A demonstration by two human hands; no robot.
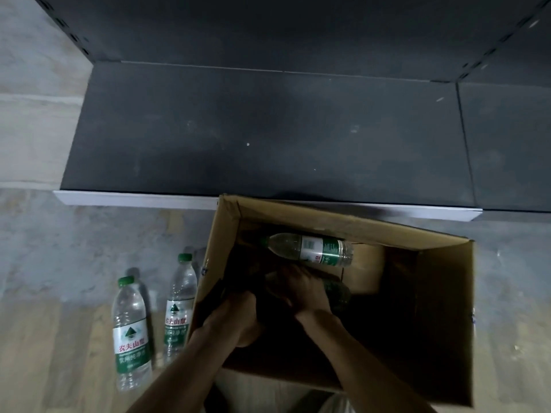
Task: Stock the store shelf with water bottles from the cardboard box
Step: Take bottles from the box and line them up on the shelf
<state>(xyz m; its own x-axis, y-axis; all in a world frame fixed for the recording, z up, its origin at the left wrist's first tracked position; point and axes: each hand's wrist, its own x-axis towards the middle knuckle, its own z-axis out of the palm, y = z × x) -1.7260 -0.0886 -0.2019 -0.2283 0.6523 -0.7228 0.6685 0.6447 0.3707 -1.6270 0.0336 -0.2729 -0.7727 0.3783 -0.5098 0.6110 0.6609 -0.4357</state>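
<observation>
Your cardboard box [441, 323] sits at six o'clock, the shelf [268, 129] behind it at twelve. One bottle [310, 248] lies inside; two standing bottles [131, 332] wait at eight o'clock.

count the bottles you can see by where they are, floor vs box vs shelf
floor: 2, one and another, both upright left of the box
box: 2, one clear on its side, one dim under the right hand
shelf: 0
total: 4; more may be hidden in the dark box
</observation>
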